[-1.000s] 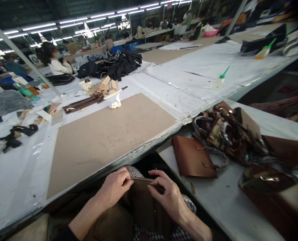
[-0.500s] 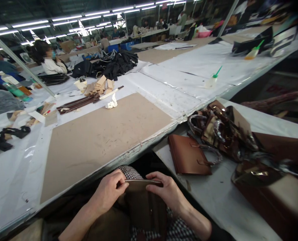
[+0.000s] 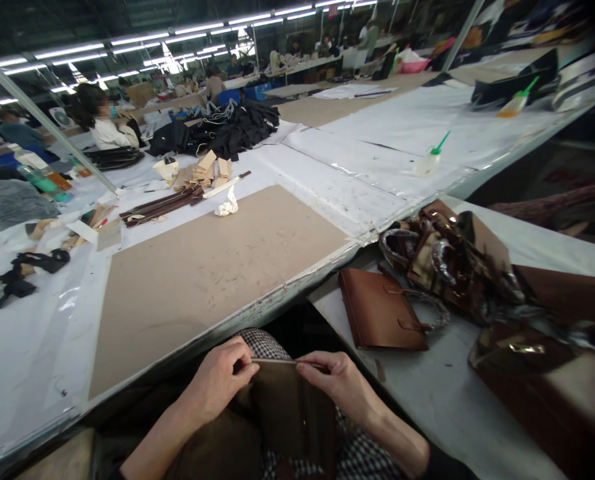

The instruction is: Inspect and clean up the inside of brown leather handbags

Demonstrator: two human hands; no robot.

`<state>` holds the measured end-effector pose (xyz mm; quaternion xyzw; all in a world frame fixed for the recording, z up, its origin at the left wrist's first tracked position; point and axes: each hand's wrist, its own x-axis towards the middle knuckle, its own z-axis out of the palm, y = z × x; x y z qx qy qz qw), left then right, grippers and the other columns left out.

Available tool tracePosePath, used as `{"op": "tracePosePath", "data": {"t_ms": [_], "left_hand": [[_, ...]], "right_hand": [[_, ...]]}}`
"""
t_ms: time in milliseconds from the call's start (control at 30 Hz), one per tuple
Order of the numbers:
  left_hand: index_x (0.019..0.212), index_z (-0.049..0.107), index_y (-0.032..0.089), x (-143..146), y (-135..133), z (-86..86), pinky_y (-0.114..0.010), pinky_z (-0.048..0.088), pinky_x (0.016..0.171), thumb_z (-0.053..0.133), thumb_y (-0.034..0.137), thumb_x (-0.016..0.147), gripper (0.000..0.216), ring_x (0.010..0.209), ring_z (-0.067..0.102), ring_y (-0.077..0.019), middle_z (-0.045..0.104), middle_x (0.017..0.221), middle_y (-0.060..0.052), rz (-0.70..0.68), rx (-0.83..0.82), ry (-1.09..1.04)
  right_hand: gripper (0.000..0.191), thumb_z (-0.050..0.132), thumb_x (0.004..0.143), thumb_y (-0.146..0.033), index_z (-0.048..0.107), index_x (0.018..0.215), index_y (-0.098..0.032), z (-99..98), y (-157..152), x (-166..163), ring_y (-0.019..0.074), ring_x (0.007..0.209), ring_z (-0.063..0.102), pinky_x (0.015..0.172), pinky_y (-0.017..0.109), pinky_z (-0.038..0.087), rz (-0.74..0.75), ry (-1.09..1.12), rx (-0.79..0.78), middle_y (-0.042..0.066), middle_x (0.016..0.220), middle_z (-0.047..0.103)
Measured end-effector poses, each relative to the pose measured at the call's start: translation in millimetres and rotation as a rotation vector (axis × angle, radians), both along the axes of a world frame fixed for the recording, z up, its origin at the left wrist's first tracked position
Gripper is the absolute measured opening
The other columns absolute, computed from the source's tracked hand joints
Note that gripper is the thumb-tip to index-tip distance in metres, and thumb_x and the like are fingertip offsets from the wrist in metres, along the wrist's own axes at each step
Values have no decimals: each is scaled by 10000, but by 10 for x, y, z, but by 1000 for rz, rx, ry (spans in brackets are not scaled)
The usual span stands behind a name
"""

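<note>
A dark brown bag panel (image 3: 282,407) with a paler top edge lies across my lap, over checked cloth (image 3: 265,341). My left hand (image 3: 225,370) pinches that edge at its left end between thumb and fingers. Farther along, my right hand (image 3: 327,373) pinches the same edge, thumb in front and fingers behind. Between the two hands the edge runs nearly straight. The panel's lower part falls into shadow, and its full shape cannot be made out.
A tan board (image 3: 217,267) lies on the white-covered table, with crumpled white paper (image 3: 227,202) and brown strips (image 3: 162,205) near it. To my right, a brown handbag (image 3: 382,310) lies beside a heap of bags (image 3: 447,247). A green-tipped bottle (image 3: 430,160) stands farther back.
The fingers of my right hand have closed down onto the edge, and the edge has become straighter. My left hand keeps its pinch. The whole view has shifted slightly.
</note>
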<state>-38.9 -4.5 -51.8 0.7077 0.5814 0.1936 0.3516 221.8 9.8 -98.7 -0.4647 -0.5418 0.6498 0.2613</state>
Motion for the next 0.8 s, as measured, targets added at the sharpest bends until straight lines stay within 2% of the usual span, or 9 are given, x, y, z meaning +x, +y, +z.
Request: {"op": "tracePosePath", "data": {"t_ms": [233, 567, 700, 800], "left_hand": [[689, 523, 199, 1, -9, 33, -272, 456, 792, 638, 183, 895, 236, 837, 627, -163, 663, 893, 1, 25, 23, -1], [631, 440, 205, 36, -22, -7, -280, 426, 720, 644, 191, 848, 299, 735, 591, -163, 640, 783, 1, 88, 24, 47], [635, 382, 218, 43, -41, 41, -259, 418, 655, 673, 200, 803, 336, 683, 592, -150, 646, 728, 19, 152, -8, 34], [812, 492, 226, 32, -54, 121, -237, 423, 628, 680, 201, 785, 192, 684, 603, -146, 661, 745, 46, 158, -110, -58]], "right_hand": [[360, 601, 932, -515, 804, 1001, -226, -11, -57, -39, 231, 828, 683, 712, 285, 496, -49, -132, 137, 6, 859, 776], [379, 616, 908, -551, 810, 979, -233, 0, -91, -35, 244, 811, 685, 682, 292, 499, -42, -124, 113, 17, 849, 774], [406, 640, 890, -557, 811, 1022, -213, 53, -83, 5, 262, 861, 692, 722, 303, 516, 19, -52, 70, 40, 910, 783], [429, 652, 878, -556, 803, 1045, -192, 138, 17, 53, 233, 788, 678, 672, 282, 503, 150, 25, -33, 39, 882, 772]]}}
